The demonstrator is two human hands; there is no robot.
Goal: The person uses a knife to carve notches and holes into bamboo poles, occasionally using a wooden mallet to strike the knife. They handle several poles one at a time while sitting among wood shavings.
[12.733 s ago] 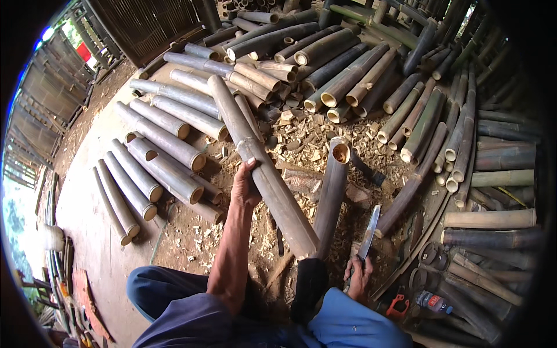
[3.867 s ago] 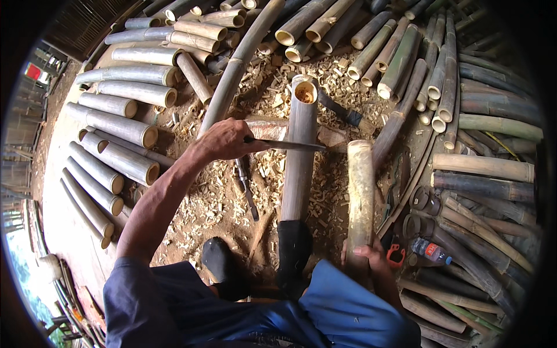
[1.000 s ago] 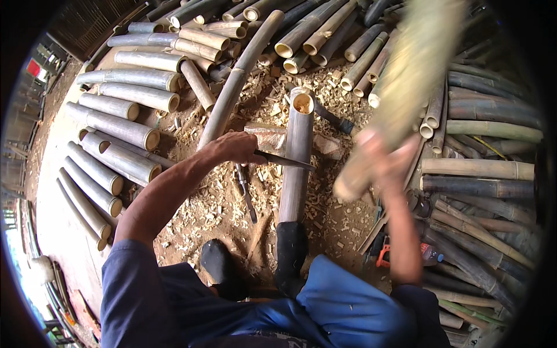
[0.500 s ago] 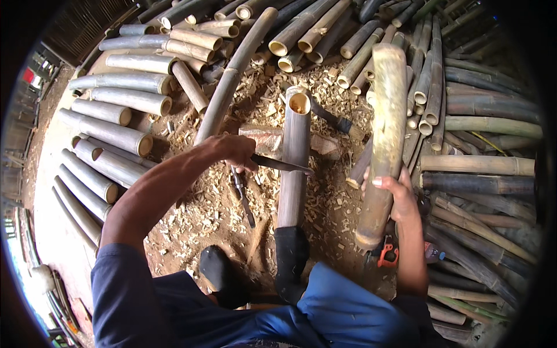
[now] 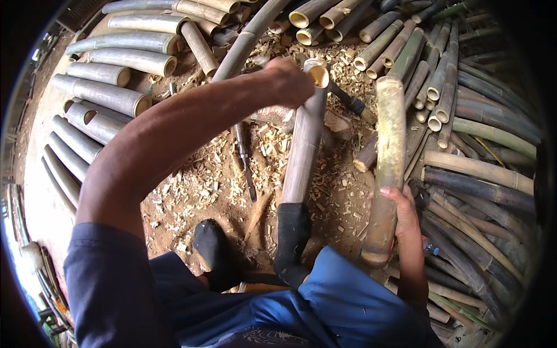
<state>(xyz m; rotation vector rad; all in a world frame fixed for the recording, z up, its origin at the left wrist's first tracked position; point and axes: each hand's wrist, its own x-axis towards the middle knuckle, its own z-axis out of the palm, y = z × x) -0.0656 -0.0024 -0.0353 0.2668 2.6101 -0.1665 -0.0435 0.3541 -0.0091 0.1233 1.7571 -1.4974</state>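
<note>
My left hand (image 5: 295,84) is closed in a fist at the far end of a grey bamboo tube (image 5: 303,151), which lies pointing away from me with its hollow end showing. The knife it gripped in the earlier frame is now hidden by the hand and blur. My black-covered foot (image 5: 293,232) is at the tube's near end. My right hand (image 5: 403,211) wraps round the lower part of a thicker bamboo length (image 5: 390,139), thumb in front. That length stands nearly upright, its upper part pale and yellowish.
A chisel-like tool (image 5: 245,162) lies among wood chips (image 5: 191,180). Cut bamboo tubes (image 5: 104,101) lie in rows at the left, with more stacked bamboo (image 5: 481,174) at the right. A dark-handled tool (image 5: 348,101) rests beyond the grey tube. My other foot (image 5: 212,249) is on the ground.
My left hand has moved away from me and rightward to the grey tube's far end, and the knife blade has gone from sight. My right hand keeps its hold. The view has shifted slightly.
</note>
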